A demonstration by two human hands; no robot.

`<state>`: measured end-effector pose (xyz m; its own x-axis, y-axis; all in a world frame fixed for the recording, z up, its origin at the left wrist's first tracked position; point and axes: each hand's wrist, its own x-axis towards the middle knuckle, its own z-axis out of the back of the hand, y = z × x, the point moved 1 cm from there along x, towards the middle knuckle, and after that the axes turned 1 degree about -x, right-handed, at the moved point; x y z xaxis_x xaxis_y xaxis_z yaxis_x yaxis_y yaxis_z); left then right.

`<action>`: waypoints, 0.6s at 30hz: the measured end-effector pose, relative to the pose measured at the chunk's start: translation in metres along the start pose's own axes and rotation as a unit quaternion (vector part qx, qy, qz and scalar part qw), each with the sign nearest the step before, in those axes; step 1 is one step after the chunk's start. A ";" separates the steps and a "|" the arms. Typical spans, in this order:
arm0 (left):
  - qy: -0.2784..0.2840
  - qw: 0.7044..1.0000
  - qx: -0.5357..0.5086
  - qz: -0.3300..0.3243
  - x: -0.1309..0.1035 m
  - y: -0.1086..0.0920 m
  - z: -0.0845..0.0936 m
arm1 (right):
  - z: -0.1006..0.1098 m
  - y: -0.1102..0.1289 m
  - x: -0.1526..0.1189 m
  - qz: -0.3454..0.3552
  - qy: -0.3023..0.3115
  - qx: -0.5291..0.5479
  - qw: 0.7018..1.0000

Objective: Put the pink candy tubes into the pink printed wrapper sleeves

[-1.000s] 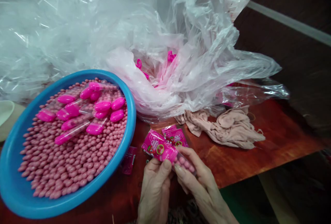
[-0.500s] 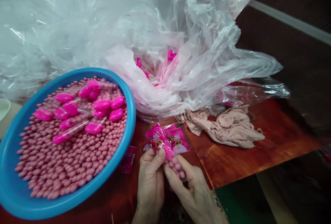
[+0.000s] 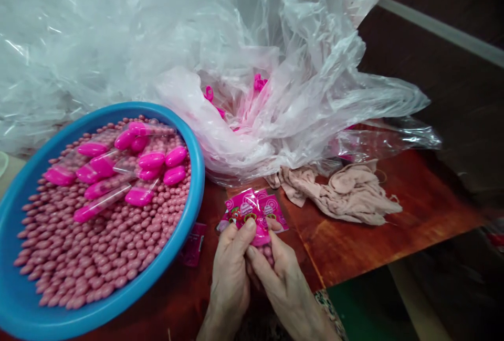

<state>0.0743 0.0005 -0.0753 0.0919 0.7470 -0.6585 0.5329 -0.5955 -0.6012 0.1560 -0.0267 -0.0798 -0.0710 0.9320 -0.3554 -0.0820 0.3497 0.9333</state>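
Near the bottom centre, my left hand [image 3: 230, 272] pinches a pink printed packet [image 3: 244, 205] at its lower left. My right hand [image 3: 281, 278] closes round a clear tube of pink balls [image 3: 266, 252] with a bright pink cap, just below the packet. The packet and capped tube overlap between my fingers, and my hands hide most of the tube. More pink packets [image 3: 275, 209] lie on the brown table behind. To the left, a blue basin [image 3: 199, 173] holds many small pink balls [image 3: 94, 262], with several pink-capped tubes [image 3: 102, 207] on top.
Crumpled clear plastic [image 3: 118, 31] spreads across the back, with an opened bag [image 3: 244, 146] holding bright pink pieces. A beige cloth [image 3: 354, 194] lies right of centre on the table [image 3: 354, 251]. Another pink packet [image 3: 193, 244] is beside the basin.
My hands have drawn closer together, and my right hand now covers more of the tube. The packet stands more upright and slightly farther right. The view has shifted a little.
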 end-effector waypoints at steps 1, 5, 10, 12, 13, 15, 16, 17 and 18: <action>-0.002 1.000 0.003 -0.008 0.000 0.000 0.000 | -0.001 0.000 0.000 0.008 0.001 -0.021 1.000; -0.006 0.999 0.023 -0.028 0.000 0.001 0.000 | -0.004 -0.004 0.004 0.036 -0.014 -0.070 0.997; -0.080 0.995 -0.030 -0.046 0.000 0.001 -0.002 | -0.006 -0.005 0.006 0.019 0.006 -0.031 0.999; -0.082 0.995 -0.036 -0.048 0.001 0.000 -0.003 | -0.006 -0.006 0.004 0.019 0.000 -0.048 0.999; -0.076 0.996 -0.031 -0.045 0.001 -0.001 -0.003 | -0.006 -0.008 0.003 0.024 0.000 -0.062 0.998; -0.064 0.997 -0.020 -0.036 0.003 -0.002 -0.002 | -0.006 -0.012 0.001 0.028 -0.002 -0.093 0.995; -0.063 0.997 -0.018 -0.032 0.004 -0.003 -0.001 | -0.005 -0.015 0.001 0.025 -0.006 -0.105 0.994; -0.063 0.998 -0.017 -0.025 0.006 -0.003 0.000 | -0.005 -0.018 0.001 0.018 -0.009 -0.116 0.993; -0.062 0.998 -0.018 -0.018 0.007 -0.002 0.000 | -0.004 -0.021 0.002 0.011 -0.013 -0.124 0.992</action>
<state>0.0736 0.0067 -0.0787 -0.0323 0.7243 -0.6888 0.5639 -0.5558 -0.6108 0.1534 -0.0330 -0.1002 -0.0496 0.9426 -0.3302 -0.3231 0.2977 0.8983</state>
